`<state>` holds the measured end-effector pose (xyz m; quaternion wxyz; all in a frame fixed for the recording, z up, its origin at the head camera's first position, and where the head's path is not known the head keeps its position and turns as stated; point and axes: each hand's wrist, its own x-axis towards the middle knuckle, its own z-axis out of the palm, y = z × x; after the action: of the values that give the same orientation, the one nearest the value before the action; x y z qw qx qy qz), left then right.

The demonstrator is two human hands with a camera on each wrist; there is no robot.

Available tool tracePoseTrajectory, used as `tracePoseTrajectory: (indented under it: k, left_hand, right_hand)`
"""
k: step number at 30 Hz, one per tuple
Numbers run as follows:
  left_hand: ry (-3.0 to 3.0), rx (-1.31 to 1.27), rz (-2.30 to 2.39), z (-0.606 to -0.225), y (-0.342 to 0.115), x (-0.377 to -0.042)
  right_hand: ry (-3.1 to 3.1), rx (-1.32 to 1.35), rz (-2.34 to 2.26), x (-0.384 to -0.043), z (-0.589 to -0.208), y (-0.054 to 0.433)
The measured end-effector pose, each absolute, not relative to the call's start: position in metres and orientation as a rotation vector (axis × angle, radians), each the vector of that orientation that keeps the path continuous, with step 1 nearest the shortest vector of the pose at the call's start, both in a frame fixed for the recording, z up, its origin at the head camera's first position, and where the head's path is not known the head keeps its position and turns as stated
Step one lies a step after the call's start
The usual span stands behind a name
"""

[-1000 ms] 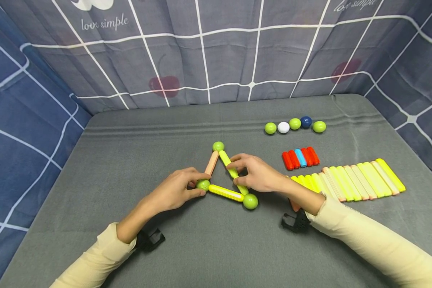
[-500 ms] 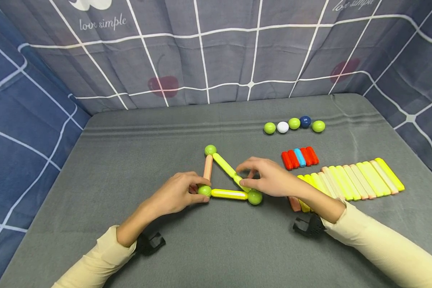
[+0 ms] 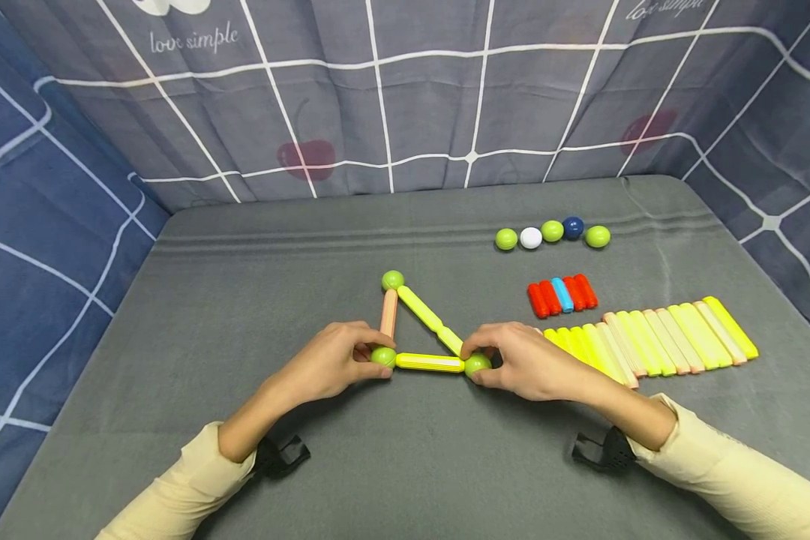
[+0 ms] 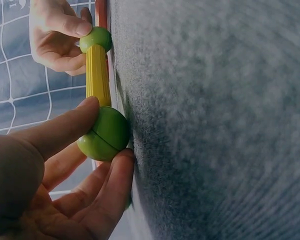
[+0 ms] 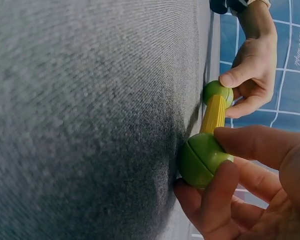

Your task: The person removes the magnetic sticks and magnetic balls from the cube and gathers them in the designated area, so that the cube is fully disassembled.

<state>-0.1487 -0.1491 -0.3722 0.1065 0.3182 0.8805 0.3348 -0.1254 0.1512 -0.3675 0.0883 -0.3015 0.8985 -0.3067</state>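
Note:
On the grey cloth lies a triangle of sticks joined by green balls. My left hand (image 3: 340,358) pinches the near left ball (image 4: 104,135) between thumb and fingers. At the near right corner my right hand (image 3: 523,360) pinches another green ball (image 5: 202,161). A yellow ribbed stick (image 3: 430,363) spans the two held balls. From the left ball an orange stick (image 3: 388,313) runs up to the far green ball (image 3: 393,280). A pale yellow stick (image 3: 420,308) and a shorter one (image 3: 450,340) lie end to end between the far ball and the right ball.
A row of green, white and dark blue balls, with a white ball (image 3: 530,238) among them, lies at the back right. Short red sticks (image 3: 538,300) flank a blue one (image 3: 563,295). Yellow and orange sticks (image 3: 655,341) line up right of my right hand.
My right hand has moved from the pale yellow sticks down to the right-hand ball and pinches it. The triangle has turned slightly, its far ball shifting left. My left hand keeps its ball.

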Motion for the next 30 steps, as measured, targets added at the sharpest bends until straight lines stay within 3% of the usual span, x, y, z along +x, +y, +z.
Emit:
tracePoseTrajectory:
  k: [15,22,30]
  left_hand:
    - [2.596,0.913,1.016,-0.373,-0.149,-0.148]
    - [2.593,0.905,1.026,-0.373,-0.149,-0.149]
    - [2.595,0.902,1.020,-0.374,-0.149,-0.148]
  right_hand:
    - [2.558,-0.906,-0.965,-0.128,-0.364,0.159]
    - [2.587,-0.641,-1.158,-0.143,-0.344,0.189]
    - [2.889,-0.103,-1.269,-0.193,-0.323,0.275]
